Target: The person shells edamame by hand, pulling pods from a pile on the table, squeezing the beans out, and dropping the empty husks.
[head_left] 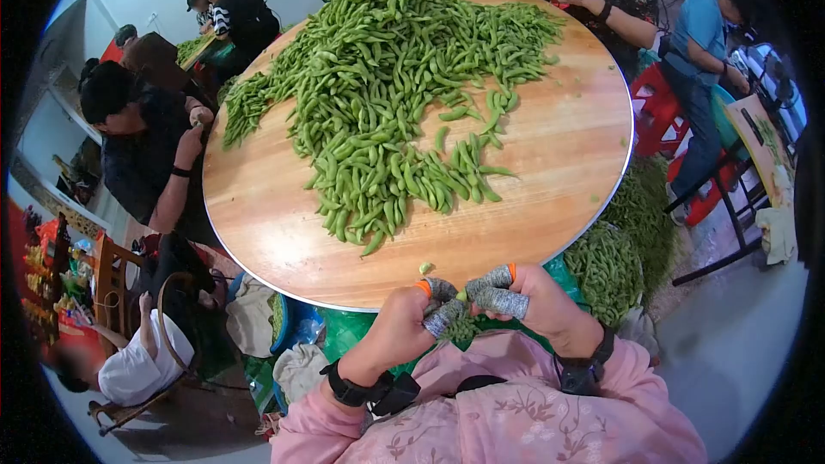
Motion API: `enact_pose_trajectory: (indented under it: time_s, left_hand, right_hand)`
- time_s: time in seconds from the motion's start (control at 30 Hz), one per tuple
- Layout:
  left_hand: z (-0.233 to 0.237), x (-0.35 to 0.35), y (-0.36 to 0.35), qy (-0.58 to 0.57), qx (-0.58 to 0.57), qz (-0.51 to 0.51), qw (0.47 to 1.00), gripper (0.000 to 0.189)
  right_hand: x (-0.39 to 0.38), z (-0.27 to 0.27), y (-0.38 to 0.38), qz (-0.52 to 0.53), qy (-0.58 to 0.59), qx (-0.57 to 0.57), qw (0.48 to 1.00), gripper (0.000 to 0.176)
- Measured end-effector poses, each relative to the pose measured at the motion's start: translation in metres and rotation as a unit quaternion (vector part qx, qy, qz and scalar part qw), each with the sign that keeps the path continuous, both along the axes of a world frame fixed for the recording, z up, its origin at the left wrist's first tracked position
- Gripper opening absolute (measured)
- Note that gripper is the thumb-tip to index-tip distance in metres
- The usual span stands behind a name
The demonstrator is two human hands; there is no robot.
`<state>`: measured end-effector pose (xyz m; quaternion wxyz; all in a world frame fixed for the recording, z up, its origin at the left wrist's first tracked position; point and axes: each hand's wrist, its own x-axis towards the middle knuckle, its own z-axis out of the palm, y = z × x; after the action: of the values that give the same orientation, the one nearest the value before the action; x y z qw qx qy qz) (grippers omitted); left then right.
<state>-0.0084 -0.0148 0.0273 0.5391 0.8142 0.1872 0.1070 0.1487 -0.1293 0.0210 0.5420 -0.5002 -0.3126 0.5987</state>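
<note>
My left hand (407, 325) and my right hand (540, 304) meet over my lap at the near edge of the round table. Grey knitted finger covers with orange bands wrap the fingers of both. Their fingertips pinch a small green soybean pod (462, 296), mostly hidden by the fingers. Below the fingers a clump of green bits (461, 326) shows. A pale green bean (425, 267) lies on the table just beyond my left hand. Across the tabletop spreads a large heap of green soybean pods (369, 69), with some loose pods at its near side.
The round wooden table (550, 163) has a metal-edged rim. People sit at its left and far right, hands raised. Piled green pods (606, 262) stand low on the right, near red stools (660, 112). Green plastic (348, 335) and a blue tub (302, 325) lie under the table's near edge.
</note>
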Motion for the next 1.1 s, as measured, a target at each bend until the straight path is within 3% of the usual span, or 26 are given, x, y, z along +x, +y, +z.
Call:
enact_pose_trajectory:
  time_s: [0.43,0.5,0.73,0.9,1.1]
  left_hand:
    - [0.003,-0.001,0.002,0.054,0.104,-0.062,0.991,0.012]
    - [0.0,0.0,0.001,0.029,-0.013,-0.059,0.998,0.014]
    - [-0.002,0.002,-0.003,-0.018,-0.038,-0.019,0.999,0.018]
    - [0.004,0.003,0.005,0.069,0.127,-0.096,0.985,0.014]
    - [-0.001,0.004,0.007,0.062,0.108,-0.116,0.985,0.013]
  right_hand:
    - [-0.001,-0.009,-0.001,0.021,0.009,0.027,0.999,0.02]
    - [-0.002,-0.01,-0.001,0.019,0.015,0.009,1.0,0.019]
    - [0.004,-0.007,-0.005,0.027,0.055,0.01,0.998,0.02]
    - [0.005,-0.004,-0.006,0.042,0.006,0.025,0.999,0.019]
    - [0.001,-0.006,-0.004,0.033,-0.01,0.009,0.999,0.008]
